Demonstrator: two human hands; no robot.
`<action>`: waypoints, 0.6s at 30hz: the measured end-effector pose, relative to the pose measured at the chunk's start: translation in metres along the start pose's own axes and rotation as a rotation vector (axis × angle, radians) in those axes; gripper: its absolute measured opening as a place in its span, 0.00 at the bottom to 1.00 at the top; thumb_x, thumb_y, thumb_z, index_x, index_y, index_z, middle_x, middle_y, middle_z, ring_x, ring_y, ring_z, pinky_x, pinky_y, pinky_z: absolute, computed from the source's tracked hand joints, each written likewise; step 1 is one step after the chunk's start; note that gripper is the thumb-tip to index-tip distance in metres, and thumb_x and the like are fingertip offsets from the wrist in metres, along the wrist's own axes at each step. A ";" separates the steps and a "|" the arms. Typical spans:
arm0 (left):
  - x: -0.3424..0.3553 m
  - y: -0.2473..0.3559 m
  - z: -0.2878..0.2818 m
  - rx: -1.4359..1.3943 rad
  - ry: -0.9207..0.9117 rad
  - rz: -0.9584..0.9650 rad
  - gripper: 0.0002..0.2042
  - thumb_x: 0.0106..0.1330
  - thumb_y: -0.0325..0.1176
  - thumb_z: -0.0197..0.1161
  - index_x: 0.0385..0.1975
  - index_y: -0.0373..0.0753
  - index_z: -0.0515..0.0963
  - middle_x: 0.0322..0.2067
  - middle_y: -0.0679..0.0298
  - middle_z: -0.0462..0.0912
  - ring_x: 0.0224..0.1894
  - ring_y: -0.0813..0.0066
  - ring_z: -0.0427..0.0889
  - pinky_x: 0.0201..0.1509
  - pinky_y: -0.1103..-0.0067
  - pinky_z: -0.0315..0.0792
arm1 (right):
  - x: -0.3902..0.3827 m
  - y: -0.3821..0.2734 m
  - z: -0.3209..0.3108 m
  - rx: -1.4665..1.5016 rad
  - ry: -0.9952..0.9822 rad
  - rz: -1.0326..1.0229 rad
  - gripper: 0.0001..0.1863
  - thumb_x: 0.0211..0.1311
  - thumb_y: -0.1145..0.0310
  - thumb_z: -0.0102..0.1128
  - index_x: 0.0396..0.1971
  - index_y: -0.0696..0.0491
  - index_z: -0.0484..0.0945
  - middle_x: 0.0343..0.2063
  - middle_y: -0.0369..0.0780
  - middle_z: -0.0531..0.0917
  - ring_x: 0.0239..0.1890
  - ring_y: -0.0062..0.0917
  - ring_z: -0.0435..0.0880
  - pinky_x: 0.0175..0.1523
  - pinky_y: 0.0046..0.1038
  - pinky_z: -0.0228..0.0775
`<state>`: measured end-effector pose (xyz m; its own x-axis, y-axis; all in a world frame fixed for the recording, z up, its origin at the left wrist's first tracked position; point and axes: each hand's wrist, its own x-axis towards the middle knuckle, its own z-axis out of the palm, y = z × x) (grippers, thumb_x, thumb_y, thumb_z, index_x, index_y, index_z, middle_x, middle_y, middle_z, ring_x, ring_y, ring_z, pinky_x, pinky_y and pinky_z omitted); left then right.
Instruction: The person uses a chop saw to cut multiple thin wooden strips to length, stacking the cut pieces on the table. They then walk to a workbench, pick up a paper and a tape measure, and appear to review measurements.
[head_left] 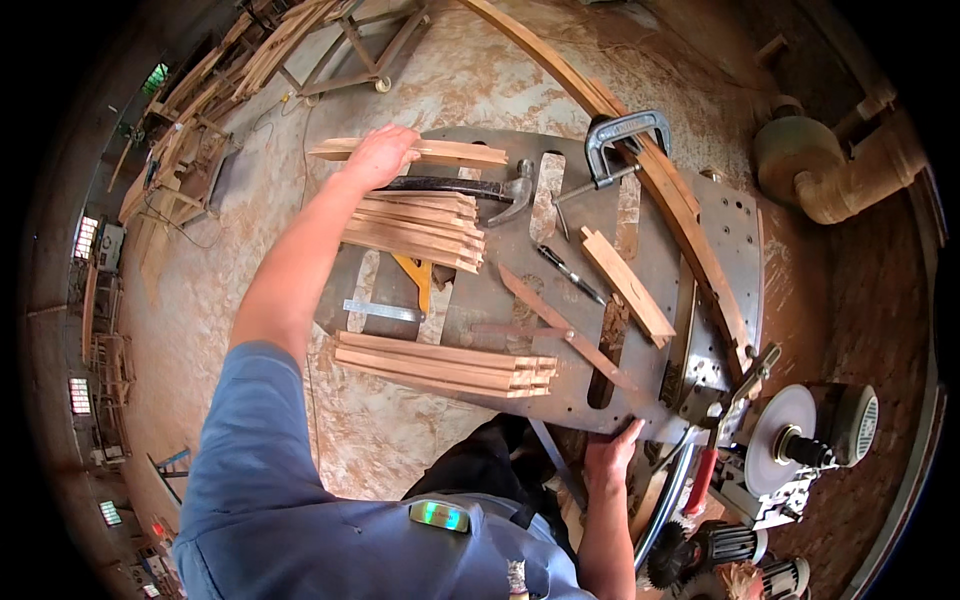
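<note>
My left hand (pixel 380 155) reaches out to the far left corner of a grey metal work table (pixel 520 260) and grips a long wooden strip (pixel 450 152) lying across that corner. Just below it lies a hammer (pixel 470 188) and a stack of wooden strips (pixel 415 228). My right hand (pixel 610 452) rests on the table's near edge with the fingers curled over the rim, holding nothing else. A second stack of wooden strips (pixel 445 365) lies near the front left.
A metal clamp (pixel 620 140) pins a long curved wooden rail (pixel 650 170) along the table's right side. A short wooden block (pixel 628 283), a pen (pixel 570 272), a steel ruler (pixel 380 310) and a yellow square (pixel 415 278) lie on the table. A motor with a disc (pixel 790 440) stands lower right; a dust pipe (pixel 850 165) upper right.
</note>
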<state>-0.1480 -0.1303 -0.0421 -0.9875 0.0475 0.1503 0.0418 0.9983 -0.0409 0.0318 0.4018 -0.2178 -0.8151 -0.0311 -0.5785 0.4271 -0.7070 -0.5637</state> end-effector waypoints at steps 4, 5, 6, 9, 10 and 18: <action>0.004 0.001 0.027 -0.060 -0.098 -0.063 0.17 0.64 0.37 0.59 0.49 0.36 0.75 0.48 0.53 0.78 0.54 0.54 0.73 0.59 0.66 0.67 | -0.021 -0.012 0.005 -0.013 0.020 0.063 0.37 0.68 0.39 0.39 0.68 0.48 0.54 0.67 0.39 0.60 0.69 0.36 0.57 0.72 0.46 0.47; 0.004 -0.002 0.036 -0.066 -0.114 -0.061 0.17 0.64 0.37 0.59 0.49 0.36 0.74 0.48 0.53 0.78 0.54 0.54 0.73 0.59 0.66 0.67 | -0.020 -0.012 0.000 -0.020 0.010 0.060 0.37 0.68 0.38 0.39 0.68 0.47 0.54 0.67 0.39 0.60 0.69 0.36 0.57 0.72 0.46 0.46; 0.004 -0.005 0.043 -0.071 -0.130 -0.061 0.17 0.64 0.37 0.59 0.50 0.36 0.74 0.48 0.54 0.78 0.54 0.54 0.73 0.59 0.66 0.67 | -0.020 -0.013 -0.005 -0.026 -0.001 0.057 0.37 0.67 0.37 0.40 0.68 0.47 0.55 0.67 0.38 0.60 0.69 0.35 0.56 0.72 0.46 0.46; 0.000 -0.009 0.047 -0.077 -0.162 -0.064 0.18 0.65 0.38 0.59 0.52 0.37 0.73 0.50 0.54 0.77 0.56 0.55 0.72 0.61 0.67 0.66 | -0.027 -0.017 -0.008 -0.046 0.034 0.077 0.38 0.66 0.36 0.41 0.68 0.47 0.55 0.67 0.37 0.60 0.69 0.35 0.57 0.72 0.47 0.46; -0.003 -0.009 0.045 -0.089 -0.163 -0.074 0.18 0.65 0.38 0.58 0.52 0.37 0.73 0.51 0.54 0.77 0.56 0.55 0.72 0.61 0.67 0.66 | -0.029 -0.018 -0.009 -0.045 0.027 0.082 0.37 0.67 0.37 0.40 0.68 0.46 0.55 0.67 0.36 0.60 0.69 0.34 0.57 0.72 0.46 0.45; -0.081 0.048 -0.027 -0.251 -0.064 0.043 0.20 0.62 0.40 0.59 0.51 0.36 0.73 0.48 0.54 0.75 0.53 0.55 0.73 0.57 0.66 0.68 | -0.032 -0.017 -0.013 -0.011 0.052 0.127 0.37 0.66 0.36 0.40 0.69 0.42 0.54 0.68 0.34 0.59 0.70 0.33 0.55 0.72 0.46 0.44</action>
<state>-0.0624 -0.0850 -0.0300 -0.9913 0.0959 0.0906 0.1125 0.9731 0.2012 0.0558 0.4238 -0.1971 -0.7327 -0.0830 -0.6755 0.5304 -0.6916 -0.4903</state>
